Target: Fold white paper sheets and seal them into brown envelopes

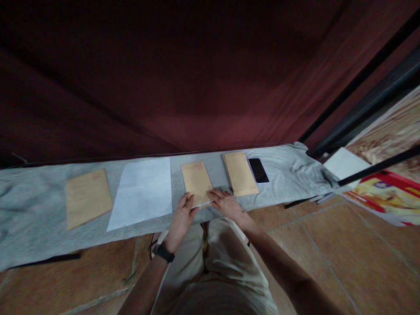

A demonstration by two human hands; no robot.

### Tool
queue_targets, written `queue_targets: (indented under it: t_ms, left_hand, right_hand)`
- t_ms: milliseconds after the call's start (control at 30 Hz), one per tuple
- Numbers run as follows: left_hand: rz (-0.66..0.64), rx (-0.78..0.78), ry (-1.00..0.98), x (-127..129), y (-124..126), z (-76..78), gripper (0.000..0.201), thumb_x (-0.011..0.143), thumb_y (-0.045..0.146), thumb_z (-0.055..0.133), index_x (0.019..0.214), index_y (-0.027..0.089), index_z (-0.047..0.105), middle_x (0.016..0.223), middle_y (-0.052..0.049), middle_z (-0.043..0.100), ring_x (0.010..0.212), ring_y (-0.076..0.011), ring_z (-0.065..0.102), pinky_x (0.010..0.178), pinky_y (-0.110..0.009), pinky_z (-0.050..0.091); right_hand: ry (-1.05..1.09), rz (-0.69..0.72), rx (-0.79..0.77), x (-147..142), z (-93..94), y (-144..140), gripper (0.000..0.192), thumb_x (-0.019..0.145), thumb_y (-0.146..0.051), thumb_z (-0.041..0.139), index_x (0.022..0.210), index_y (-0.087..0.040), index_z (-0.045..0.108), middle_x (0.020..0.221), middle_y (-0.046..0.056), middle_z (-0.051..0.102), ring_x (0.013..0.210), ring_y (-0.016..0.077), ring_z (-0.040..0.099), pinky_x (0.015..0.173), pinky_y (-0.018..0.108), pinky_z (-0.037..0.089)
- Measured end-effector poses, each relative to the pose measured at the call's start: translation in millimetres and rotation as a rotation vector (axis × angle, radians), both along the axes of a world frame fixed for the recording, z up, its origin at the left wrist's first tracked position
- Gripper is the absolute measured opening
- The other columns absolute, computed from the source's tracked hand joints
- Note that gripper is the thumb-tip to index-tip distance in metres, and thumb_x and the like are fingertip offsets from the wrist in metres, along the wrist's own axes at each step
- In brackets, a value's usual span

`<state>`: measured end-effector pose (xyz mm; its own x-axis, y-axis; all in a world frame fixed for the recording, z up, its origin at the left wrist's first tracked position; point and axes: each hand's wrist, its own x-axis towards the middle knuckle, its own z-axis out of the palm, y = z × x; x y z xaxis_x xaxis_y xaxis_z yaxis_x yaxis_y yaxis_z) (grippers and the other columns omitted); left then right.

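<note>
A brown paper envelope (197, 177) lies before me on the grey cloth, its far end bearing faint red print. My left hand (183, 215) pinches its near left corner, thumb and fingers closed on the edge. At the near right corner, my right hand (227, 203) has its fingers bent over the envelope. Between the hands a thin white strip shows along the near edge; whether it is paper inside or part of the flap, I cannot tell. Just right of my right hand sits a stack of brown envelopes (241, 174).
To the left lie a creased white sheet (144, 188) and another brown envelope (88, 197). A phone (258, 170) rests right of the stack. The narrow bench under grey cloth (288, 170) backs onto a dark red curtain (210, 96). Black bars (377, 74) and a colourful box (387, 192) stand at right.
</note>
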<state>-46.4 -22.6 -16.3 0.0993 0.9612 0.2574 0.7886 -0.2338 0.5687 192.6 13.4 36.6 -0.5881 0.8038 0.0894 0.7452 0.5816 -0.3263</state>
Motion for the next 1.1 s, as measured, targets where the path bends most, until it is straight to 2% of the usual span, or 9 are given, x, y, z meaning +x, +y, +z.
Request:
queue_targets:
  t_ms: [167,533,700,833,967,1033,1100]
  left_hand:
    - [-0.063,0.014,0.166,-7.2,0.8,3.4,0.042,0.096,0.033,0.055,0.136,0.018,0.058,0.147,-0.016,0.056,0.136,-0.0308,0.054,0.113,-0.049,0.049]
    - [-0.126,-0.021,0.419,-7.2,-3.7,21.6,0.039,0.103,0.025,0.042,0.135,0.011,0.059,0.143,-0.019,0.060,0.135,-0.0279,0.056,0.111,-0.042,0.050]
    - [-0.136,-0.007,0.483,-5.0,-7.8,19.7,0.039,0.101,0.018,0.042,0.135,0.012,0.060,0.144,-0.019,0.060,0.134,-0.0271,0.057,0.112,-0.042,0.049]
    - [-0.119,0.009,0.486,-3.6,-10.8,17.5,0.042,0.099,0.015,0.041,0.137,0.014,0.060,0.144,-0.018,0.060,0.131,-0.0273,0.057,0.112,-0.044,0.049]
    - [-0.088,0.065,0.434,-1.0,-12.0,23.6,0.039,0.102,0.024,0.042,0.134,0.015,0.062,0.136,-0.016,0.065,0.127,-0.0301,0.059,0.109,-0.049,0.050]
    - [-0.070,0.108,0.398,4.3,-9.5,28.4,0.038,0.103,0.030,0.042,0.129,0.014,0.064,0.135,-0.016,0.066,0.132,-0.0316,0.056,0.113,-0.052,0.047]
    - [-0.069,0.143,0.365,13.5,-2.7,33.2,0.040,0.103,0.031,0.039,0.130,0.013,0.063,0.142,-0.017,0.061,0.140,-0.0317,0.049,0.118,-0.053,0.041]
  right_hand:
    - [-0.082,0.038,0.063,0.7,0.8,4.8,0.039,0.102,-0.027,0.057,0.141,-0.025,0.057,0.145,0.008,0.061,0.116,0.0240,0.065,0.102,0.040,0.051]
    - [-0.027,0.019,0.123,1.4,-14.3,5.8,0.031,0.103,-0.027,0.057,0.134,-0.026,0.062,0.138,0.006,0.065,0.113,0.0241,0.064,0.101,0.042,0.048]
    - [-0.002,0.012,0.140,-0.5,-15.9,4.8,0.031,0.102,-0.025,0.057,0.133,-0.024,0.063,0.137,0.007,0.066,0.113,0.0243,0.063,0.098,0.042,0.048]
    - [0.014,0.002,0.155,-0.6,-17.8,3.5,0.032,0.103,-0.025,0.057,0.134,-0.023,0.062,0.137,0.008,0.066,0.113,0.0249,0.063,0.098,0.043,0.047]
    - [0.071,-0.014,0.153,0.2,-23.8,-1.6,0.032,0.104,-0.025,0.054,0.135,-0.021,0.062,0.138,0.008,0.065,0.116,0.0246,0.062,0.100,0.042,0.045]
    - [0.100,-0.038,0.148,-0.2,-27.6,-5.6,0.033,0.105,-0.026,0.052,0.136,-0.021,0.062,0.140,0.008,0.065,0.117,0.0246,0.061,0.099,0.042,0.044]
    - [0.119,-0.066,0.145,-1.3,-30.7,-9.3,0.035,0.105,-0.026,0.050,0.138,-0.022,0.061,0.142,0.008,0.063,0.117,0.0245,0.061,0.099,0.042,0.043]
